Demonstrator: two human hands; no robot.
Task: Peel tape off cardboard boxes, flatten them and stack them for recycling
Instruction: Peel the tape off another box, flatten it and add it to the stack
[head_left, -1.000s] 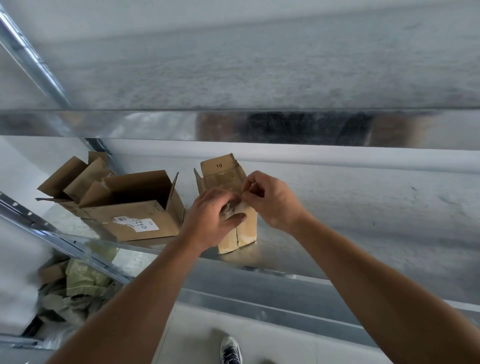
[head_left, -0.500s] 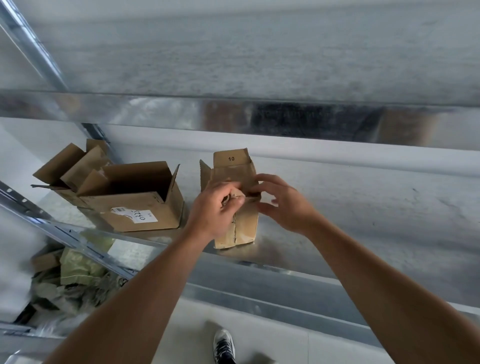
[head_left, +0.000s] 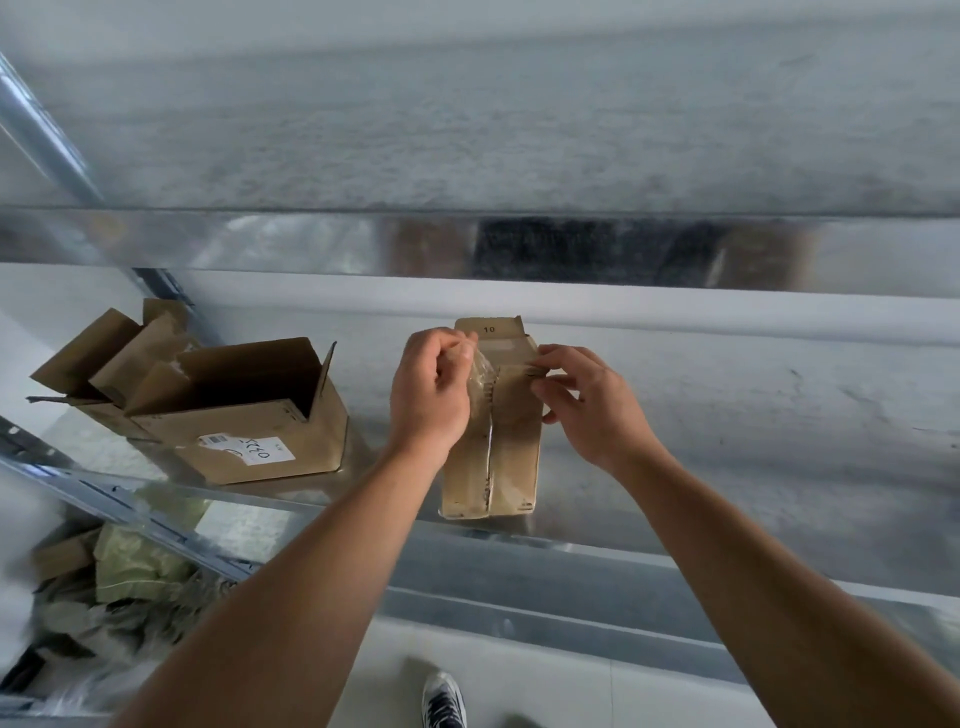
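Nearest, below both hands: a black-and-white shoe on pale floor. Down and left of the left hand, on a lower level: a heap of greenish packing scraps.

Between the hands, upright on the metal shelf near its front edge: a small cardboard box, "10" printed on its raised top flap.

Left hand curled tight, pinching a strip of clear tape lifted off the box's centre seam. Right hand with fingers bent, thumb and fingertips gripping the box's upper right edge.

Left of the left hand, apart from it: a larger open box with a white label. Farther left, behind that: more open boxes. Above the hands: underside of an upper shelf.
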